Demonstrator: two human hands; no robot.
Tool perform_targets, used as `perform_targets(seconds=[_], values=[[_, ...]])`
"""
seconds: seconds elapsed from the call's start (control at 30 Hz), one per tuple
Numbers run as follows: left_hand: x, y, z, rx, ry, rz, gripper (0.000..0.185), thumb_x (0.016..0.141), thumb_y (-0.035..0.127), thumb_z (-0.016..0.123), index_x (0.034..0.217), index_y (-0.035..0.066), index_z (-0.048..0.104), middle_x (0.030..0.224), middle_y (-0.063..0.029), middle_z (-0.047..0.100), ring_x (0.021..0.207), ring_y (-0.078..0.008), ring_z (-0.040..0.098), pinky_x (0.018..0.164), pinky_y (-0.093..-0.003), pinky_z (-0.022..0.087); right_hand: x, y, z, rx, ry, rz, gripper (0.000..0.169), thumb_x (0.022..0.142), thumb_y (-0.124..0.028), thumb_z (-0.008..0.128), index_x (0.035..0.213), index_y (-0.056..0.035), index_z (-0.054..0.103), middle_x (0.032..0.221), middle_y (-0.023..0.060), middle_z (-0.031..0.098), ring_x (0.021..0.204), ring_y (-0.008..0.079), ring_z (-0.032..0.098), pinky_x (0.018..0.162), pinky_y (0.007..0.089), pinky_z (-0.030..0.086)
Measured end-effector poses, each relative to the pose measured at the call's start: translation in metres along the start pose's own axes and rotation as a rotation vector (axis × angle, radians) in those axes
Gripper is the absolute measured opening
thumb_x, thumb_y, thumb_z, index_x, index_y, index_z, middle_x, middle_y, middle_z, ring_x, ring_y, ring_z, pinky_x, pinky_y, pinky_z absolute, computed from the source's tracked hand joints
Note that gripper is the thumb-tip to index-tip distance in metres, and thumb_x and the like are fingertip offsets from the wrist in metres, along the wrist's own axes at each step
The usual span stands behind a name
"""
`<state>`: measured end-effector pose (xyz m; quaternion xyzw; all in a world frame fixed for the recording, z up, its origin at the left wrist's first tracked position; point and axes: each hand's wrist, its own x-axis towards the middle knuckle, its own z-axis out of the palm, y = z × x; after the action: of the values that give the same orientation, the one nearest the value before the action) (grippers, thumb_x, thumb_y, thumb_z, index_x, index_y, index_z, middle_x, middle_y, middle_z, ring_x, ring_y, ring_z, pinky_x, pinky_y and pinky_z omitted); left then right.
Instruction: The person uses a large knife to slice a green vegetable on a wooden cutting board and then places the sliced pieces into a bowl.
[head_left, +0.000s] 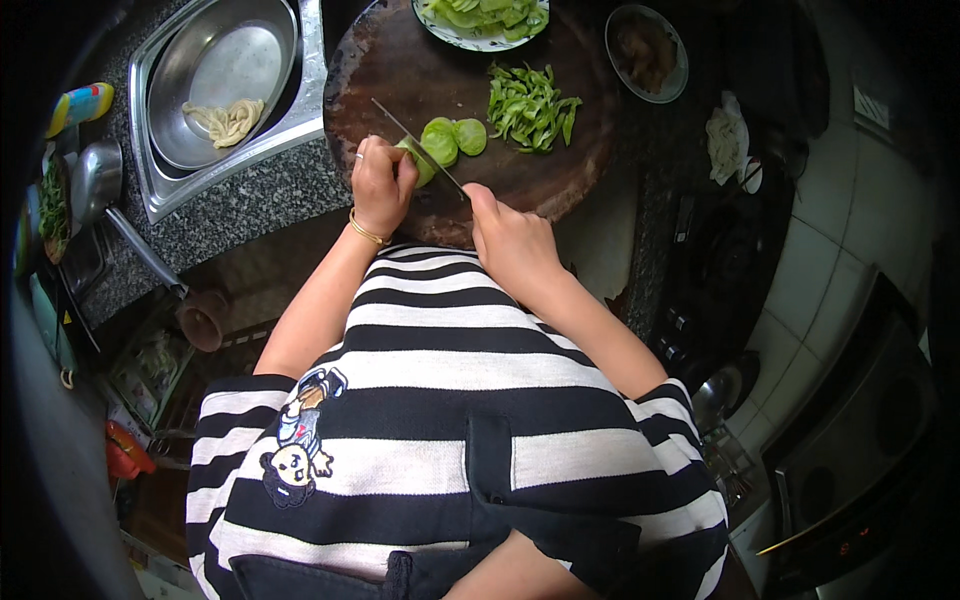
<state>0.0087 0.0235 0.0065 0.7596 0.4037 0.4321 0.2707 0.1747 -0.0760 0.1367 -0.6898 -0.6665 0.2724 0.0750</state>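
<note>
On a round wooden chopping board (397, 60), my left hand (380, 180) presses a piece of pale green vegetable (424, 172), fingers curled against it. My right hand (517, 232) grips a kitchen knife (396, 121), its thin blade seen nearly edge-on and running diagonally across that piece. Directly beyond the blade lie round green slices (441, 142) of the vegetable. Farther right is a loose heap of cut green strips (531, 111). A patterned white plate (480, 43) with more green slices stands at the board's far side. The knife's handle is hidden in my right hand.
Left of the board, a steel sink (311, 82) holds a metal basin (232, 56) with a crumpled cloth (227, 121). A bowl of brownish food (646, 56) stands at the far right. A dark stove (712, 255) lies right; a ladle (146, 247) hangs over the left counter edge.
</note>
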Motion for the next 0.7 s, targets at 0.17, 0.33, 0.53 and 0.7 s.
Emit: perform_targets(seconds=[0.17,0.33,0.53,0.7], values=[[-0.002,-0.001,0.002,0.009,0.006,-0.016,0.019,0.077,-0.004,0.066,0.083,0.004,0.049,0.077,-0.0136,0.050,0.070,-0.0344,0.051,0.062,-0.0423,0.043,0.001,-0.006,0.011,-0.069,0.026,-0.020,0.034,0.085,-0.007,0.055,0.119,-0.0059,0.049,0.077,0.0141,0.068,0.062,0.0356,0.068,0.054,0.0464,0.055],[0.000,0.002,0.002,-0.002,0.005,-0.013,0.018,0.078,-0.003,0.066,0.084,0.004,0.049,0.077,-0.0137,0.050,0.071,-0.0345,0.051,0.064,-0.0430,0.043,0.034,0.001,0.047,-0.121,0.046,0.001,0.032,0.086,-0.008,0.054,0.117,-0.0067,0.050,0.080,0.0138,0.069,0.064,0.0363,0.068,0.055,0.0484,0.054],[-0.005,0.000,-0.012,0.006,-0.029,-0.079,0.013,0.084,0.002,0.065,0.090,0.003,0.054,0.086,-0.0153,0.054,0.078,-0.0346,0.054,0.070,-0.0428,0.045,0.030,0.021,0.025,0.206,0.015,0.142,0.032,0.092,-0.016,0.052,0.122,-0.0054,0.046,0.077,0.0214,0.068,0.073,0.0451,0.065,0.067,0.0560,0.050],[-0.007,0.012,-0.026,0.002,-0.167,-0.051,0.031,0.082,0.008,0.072,0.107,0.003,0.054,0.108,-0.0171,0.059,0.097,-0.0335,0.058,0.084,-0.0395,0.048,0.018,0.032,0.021,0.328,0.061,0.205,0.037,0.092,-0.015,0.054,0.127,-0.0042,0.045,0.075,0.0241,0.065,0.076,0.0467,0.064,0.067,0.0551,0.048]])
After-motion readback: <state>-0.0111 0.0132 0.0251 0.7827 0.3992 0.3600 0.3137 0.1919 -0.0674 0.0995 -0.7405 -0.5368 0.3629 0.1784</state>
